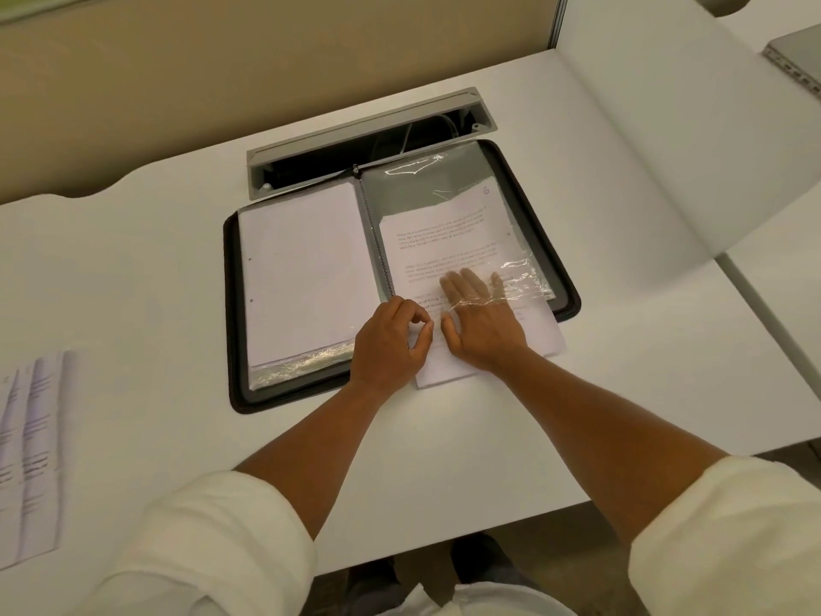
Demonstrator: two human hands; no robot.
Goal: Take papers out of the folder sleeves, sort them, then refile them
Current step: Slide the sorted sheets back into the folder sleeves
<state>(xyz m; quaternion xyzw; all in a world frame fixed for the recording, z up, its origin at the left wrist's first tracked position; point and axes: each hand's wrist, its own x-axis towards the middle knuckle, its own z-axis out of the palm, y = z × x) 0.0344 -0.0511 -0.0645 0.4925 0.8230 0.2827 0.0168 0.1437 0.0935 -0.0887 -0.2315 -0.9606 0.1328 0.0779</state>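
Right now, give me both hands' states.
Left hand: pinches the sleeve's edge.
Right hand: open, fingers inside the sleeve, flat on the paper.

There is one view only, from a wide-angle camera worn on the person's head, looking forward and steeply down across the white counter. It sits close above the work: both forearms reach up from the bottom edge, and the open folder lies near the middle of the frame. The counter's far edge and a beige partition fill the top. Straight lines bow toward the borders, and the loose sheets at the left edge are smeared. Below the counter's near edge a strip of floor shows.
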